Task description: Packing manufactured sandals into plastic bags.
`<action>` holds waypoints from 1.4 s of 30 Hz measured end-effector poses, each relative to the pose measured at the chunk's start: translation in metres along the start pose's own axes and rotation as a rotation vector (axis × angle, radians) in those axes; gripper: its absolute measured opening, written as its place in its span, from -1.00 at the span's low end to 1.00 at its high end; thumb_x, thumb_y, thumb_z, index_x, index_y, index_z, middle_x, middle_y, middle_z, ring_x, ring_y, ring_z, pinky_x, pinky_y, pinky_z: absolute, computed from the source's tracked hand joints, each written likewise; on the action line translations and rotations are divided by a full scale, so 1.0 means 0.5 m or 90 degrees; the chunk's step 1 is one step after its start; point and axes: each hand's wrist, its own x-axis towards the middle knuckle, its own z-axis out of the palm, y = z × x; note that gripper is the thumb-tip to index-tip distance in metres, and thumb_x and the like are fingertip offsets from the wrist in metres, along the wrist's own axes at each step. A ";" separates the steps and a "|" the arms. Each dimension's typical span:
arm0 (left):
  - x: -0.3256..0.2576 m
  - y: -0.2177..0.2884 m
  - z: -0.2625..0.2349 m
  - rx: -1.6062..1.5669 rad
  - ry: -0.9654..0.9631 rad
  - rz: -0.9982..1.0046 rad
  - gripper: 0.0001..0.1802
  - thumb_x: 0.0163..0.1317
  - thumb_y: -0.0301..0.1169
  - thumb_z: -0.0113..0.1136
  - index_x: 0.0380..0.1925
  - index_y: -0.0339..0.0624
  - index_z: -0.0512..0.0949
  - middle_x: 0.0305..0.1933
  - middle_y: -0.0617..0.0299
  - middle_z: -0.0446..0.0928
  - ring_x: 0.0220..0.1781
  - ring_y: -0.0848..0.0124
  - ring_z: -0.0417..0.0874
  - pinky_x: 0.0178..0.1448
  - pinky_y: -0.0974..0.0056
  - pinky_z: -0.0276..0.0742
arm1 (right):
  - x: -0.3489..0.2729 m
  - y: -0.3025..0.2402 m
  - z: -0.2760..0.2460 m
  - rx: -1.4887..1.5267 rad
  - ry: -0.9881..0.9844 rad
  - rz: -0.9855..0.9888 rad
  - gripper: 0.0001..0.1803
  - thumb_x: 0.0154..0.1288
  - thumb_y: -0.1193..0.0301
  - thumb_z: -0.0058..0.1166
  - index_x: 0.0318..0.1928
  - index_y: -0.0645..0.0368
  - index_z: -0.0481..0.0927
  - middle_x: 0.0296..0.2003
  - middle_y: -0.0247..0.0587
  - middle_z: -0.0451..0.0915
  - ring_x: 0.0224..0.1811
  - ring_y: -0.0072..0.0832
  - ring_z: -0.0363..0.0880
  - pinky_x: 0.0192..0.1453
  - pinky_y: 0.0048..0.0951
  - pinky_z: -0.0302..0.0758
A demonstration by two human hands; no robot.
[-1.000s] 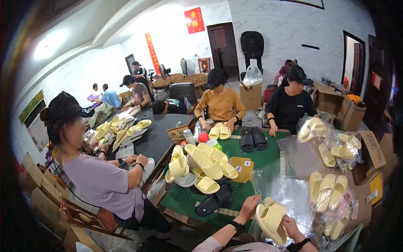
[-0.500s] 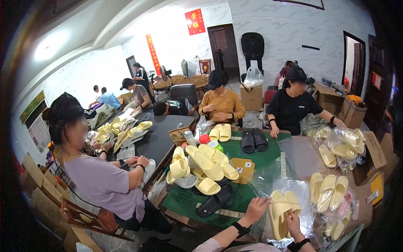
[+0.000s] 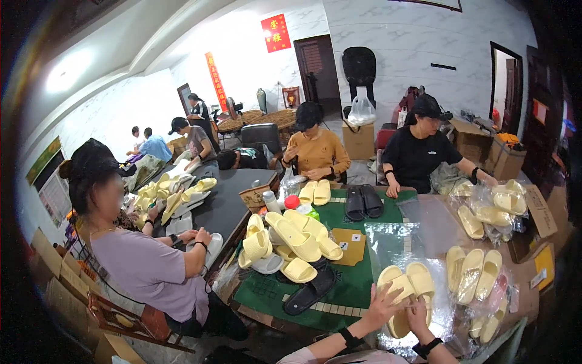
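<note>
Low on the right, a pair of pale yellow slippers lies side by side over a clear plastic bag [image 3: 394,236]. My left hand [image 3: 381,308] has its fingers bent over the strap of the left slipper [image 3: 398,327], gripping it. Close beside it, my right hand [image 3: 418,318] is closed on the inner side of the right slipper [image 3: 419,276], its fingertips partly hidden. Black bands circle both of my wrists.
A heap of yellow slippers [image 3: 294,236] with a black slipper [image 3: 310,292] occupies the green tabletop [image 3: 260,297]. Bagged slippers [image 3: 476,276] lie right of my hands. Co-workers sit across and to the left. A white bottle [image 3: 271,201] stands behind the heap.
The slippers have shifted slightly and spread apart at their toes. My left hand has come down from the bag's edge onto the left slipper. The plastic bag now lies flatter ahead of them.
</note>
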 end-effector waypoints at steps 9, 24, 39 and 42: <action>-0.045 0.059 0.034 -0.330 -0.040 -0.074 -0.57 0.04 -0.54 0.13 -0.02 0.03 0.54 0.24 0.18 0.32 0.33 0.06 0.22 0.31 0.03 0.21 | 0.073 -0.003 0.003 -0.150 -0.061 -0.011 -0.55 0.18 0.33 0.01 0.08 0.21 0.39 -0.19 0.14 0.39 -0.13 -0.05 0.36 -0.04 -0.22 0.34; -0.002 -0.043 -0.064 -0.770 0.247 -0.586 -0.71 0.36 -0.43 -0.09 -0.11 -0.48 0.46 -0.10 0.08 0.52 -0.13 0.38 0.58 -0.02 0.30 0.60 | 0.153 -0.303 -0.154 0.131 -0.289 -0.166 -0.78 0.11 0.44 0.13 -0.19 0.14 0.60 -0.20 -0.15 0.58 -0.11 -0.28 0.52 0.04 -0.35 0.40; 0.042 -0.006 -0.077 -0.757 0.180 -0.619 -0.71 0.35 -0.38 -0.05 -0.18 -0.43 0.52 -0.16 0.17 0.52 -0.14 0.49 0.55 -0.06 0.33 0.61 | 0.092 -0.621 -0.309 0.959 -0.653 -0.626 -0.41 0.21 0.08 0.09 0.24 -0.17 0.28 -0.16 0.19 0.49 -0.27 -0.05 0.54 -0.19 -0.15 0.48; 0.033 -0.007 -0.070 -0.767 0.191 -0.621 -0.71 0.34 -0.38 -0.03 -0.17 -0.44 0.52 -0.17 0.16 0.53 -0.14 0.49 0.55 -0.07 0.33 0.61 | 0.090 -0.626 -0.302 0.978 -0.651 -0.610 -0.49 0.22 0.10 0.09 0.16 -0.15 0.35 -0.18 0.18 0.49 -0.30 -0.07 0.53 -0.20 -0.15 0.47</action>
